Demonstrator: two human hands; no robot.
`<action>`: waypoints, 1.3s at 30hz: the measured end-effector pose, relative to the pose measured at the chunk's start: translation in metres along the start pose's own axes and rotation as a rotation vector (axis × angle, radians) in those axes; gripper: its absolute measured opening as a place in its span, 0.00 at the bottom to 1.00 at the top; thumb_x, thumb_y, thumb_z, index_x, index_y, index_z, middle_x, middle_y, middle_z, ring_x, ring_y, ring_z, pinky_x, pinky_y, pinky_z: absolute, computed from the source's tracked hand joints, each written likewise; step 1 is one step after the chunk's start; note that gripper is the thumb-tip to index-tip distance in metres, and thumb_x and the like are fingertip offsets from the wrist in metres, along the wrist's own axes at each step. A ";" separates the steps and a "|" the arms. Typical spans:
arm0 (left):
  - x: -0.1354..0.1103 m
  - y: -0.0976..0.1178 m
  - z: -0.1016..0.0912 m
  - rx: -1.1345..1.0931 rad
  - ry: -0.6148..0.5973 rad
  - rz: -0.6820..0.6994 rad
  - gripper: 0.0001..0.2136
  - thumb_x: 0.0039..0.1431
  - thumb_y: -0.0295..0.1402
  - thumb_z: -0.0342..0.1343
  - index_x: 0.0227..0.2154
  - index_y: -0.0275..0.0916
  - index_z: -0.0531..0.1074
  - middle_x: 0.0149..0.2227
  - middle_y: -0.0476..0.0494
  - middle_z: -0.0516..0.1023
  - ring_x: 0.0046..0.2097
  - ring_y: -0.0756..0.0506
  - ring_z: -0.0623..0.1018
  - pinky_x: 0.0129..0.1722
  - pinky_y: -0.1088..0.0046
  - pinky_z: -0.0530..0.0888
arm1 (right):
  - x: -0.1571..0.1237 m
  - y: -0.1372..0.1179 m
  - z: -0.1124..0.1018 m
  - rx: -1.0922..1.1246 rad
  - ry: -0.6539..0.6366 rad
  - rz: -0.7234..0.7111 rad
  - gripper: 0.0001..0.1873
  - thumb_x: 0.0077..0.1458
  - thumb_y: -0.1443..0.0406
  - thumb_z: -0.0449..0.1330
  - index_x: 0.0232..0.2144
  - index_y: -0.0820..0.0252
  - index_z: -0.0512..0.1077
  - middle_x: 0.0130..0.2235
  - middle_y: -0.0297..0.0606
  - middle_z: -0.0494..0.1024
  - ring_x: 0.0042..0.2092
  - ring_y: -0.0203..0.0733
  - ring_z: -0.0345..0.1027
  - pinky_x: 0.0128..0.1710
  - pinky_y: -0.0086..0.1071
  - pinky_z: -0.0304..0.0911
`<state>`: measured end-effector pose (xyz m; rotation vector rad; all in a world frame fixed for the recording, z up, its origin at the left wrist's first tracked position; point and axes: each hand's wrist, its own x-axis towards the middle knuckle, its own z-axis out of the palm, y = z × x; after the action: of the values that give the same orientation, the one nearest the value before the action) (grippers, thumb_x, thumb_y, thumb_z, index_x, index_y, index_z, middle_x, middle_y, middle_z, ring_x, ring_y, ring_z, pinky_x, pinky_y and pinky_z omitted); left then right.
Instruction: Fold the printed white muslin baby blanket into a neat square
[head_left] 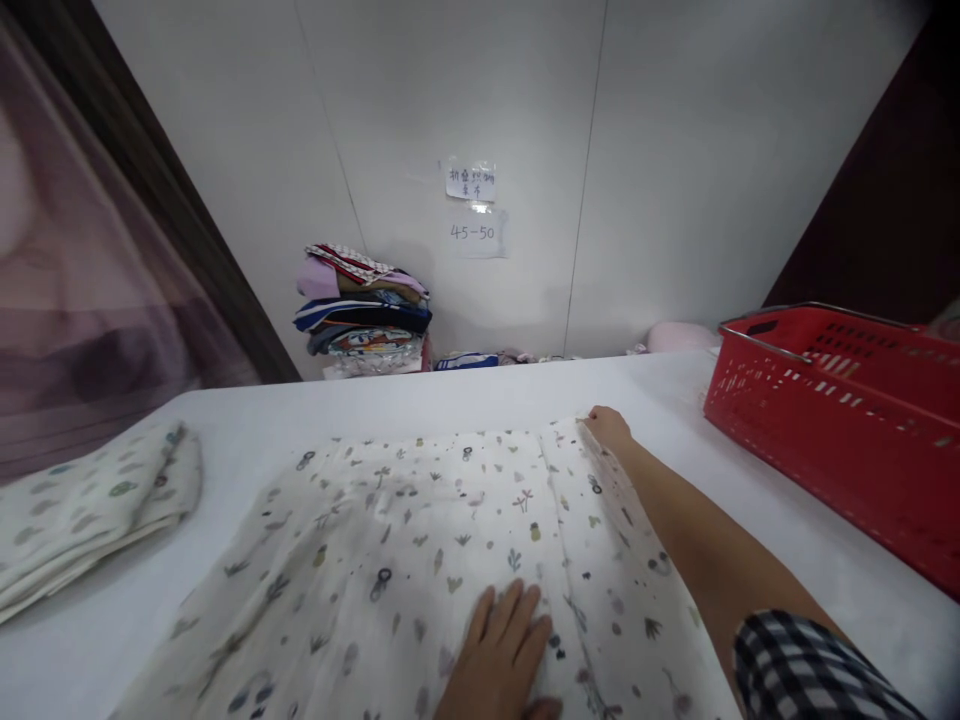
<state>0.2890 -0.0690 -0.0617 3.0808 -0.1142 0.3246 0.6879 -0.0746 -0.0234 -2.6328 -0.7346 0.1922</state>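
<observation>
A thin white cloth printed with small plants, birds and other figures lies spread over the white table, with a crease running lengthwise near its right side. My left hand rests flat on the cloth at the lower middle, fingers stretched forward. At the far right corner, my right hand is closed on the cloth's edge, pinching it. The right side of the cloth is slightly lifted along my forearm.
A folded printed cloth lies at the table's left edge. On the right stands a red plastic basket with a metal handle. Beyond the white table is a stack of folded fabrics against the wall, below paper signs.
</observation>
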 end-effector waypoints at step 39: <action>0.002 0.004 -0.004 -0.128 -0.075 -0.063 0.31 0.53 0.45 0.52 0.59 0.44 0.54 0.63 0.43 0.52 0.61 0.37 0.57 0.57 0.52 0.58 | 0.017 0.004 -0.009 -0.072 -0.183 -0.033 0.09 0.54 0.62 0.57 0.31 0.64 0.72 0.37 0.37 0.76 0.38 0.36 0.69 0.41 0.35 0.64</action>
<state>0.2894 -0.0727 -0.0572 2.9625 -0.0380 0.1913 0.7063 -0.0719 -0.0176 -2.6948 -0.8586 0.4093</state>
